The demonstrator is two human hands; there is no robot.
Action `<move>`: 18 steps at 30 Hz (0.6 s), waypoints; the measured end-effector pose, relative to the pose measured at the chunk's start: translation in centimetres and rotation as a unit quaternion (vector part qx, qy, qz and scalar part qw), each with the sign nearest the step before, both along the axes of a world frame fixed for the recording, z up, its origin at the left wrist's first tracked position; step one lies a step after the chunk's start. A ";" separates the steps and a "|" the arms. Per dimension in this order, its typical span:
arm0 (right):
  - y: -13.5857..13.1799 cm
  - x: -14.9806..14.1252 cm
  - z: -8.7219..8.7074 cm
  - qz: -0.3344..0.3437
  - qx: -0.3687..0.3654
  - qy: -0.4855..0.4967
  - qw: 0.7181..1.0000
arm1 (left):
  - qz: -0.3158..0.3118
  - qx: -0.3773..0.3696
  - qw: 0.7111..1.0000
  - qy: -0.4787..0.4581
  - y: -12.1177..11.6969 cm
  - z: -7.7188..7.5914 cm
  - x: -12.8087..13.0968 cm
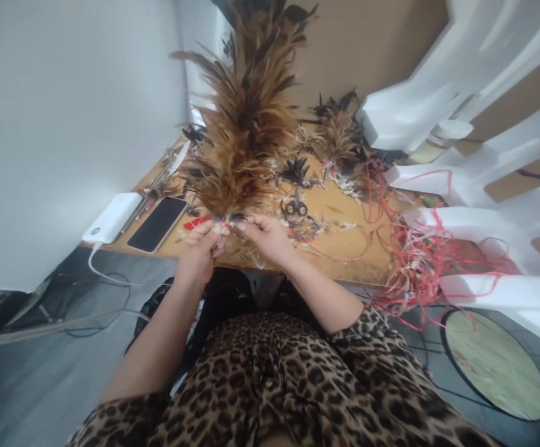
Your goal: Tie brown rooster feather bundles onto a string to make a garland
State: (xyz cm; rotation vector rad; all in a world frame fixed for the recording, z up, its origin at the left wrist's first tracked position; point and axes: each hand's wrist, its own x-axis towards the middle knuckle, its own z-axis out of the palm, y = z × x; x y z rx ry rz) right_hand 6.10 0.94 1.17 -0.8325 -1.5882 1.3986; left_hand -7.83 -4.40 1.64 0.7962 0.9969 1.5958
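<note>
A tall bundle of brown and black feathers (246,118) stands upright over a low wooden table (344,248). My left hand (199,248) pinches the bundle's base from the left. My right hand (267,236) meets it from the right, fingers closed on the same base. Both hands touch at the quill ends. A red-handled object (195,221) lies just left of my left hand.
Black scissors (295,208) lie behind my hands. A dark phone (158,223) and a white power bank (111,217) sit at the table's left. Smaller feather bunches (337,133) lie further back. Tangled red string (414,267) spills right, beside white plastic furniture (484,93).
</note>
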 end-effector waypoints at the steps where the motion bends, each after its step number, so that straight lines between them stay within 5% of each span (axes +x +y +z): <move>1: 0.0 0.0 -0.3 -0.006 -0.012 -0.002 1.000 | 0.011 0.005 1.000 0.002 0.1 -0.2 0.1; 13: -0.5 1.1 -2.5 -0.012 -0.014 -0.037 0.999 | 0.057 0.006 0.993 0.107 -0.7 -1.4 1.4; 18: -0.5 1.4 -2.7 0.017 -0.138 0.007 0.990 | 0.103 0.028 0.967 0.231 -1.0 -2.2 1.0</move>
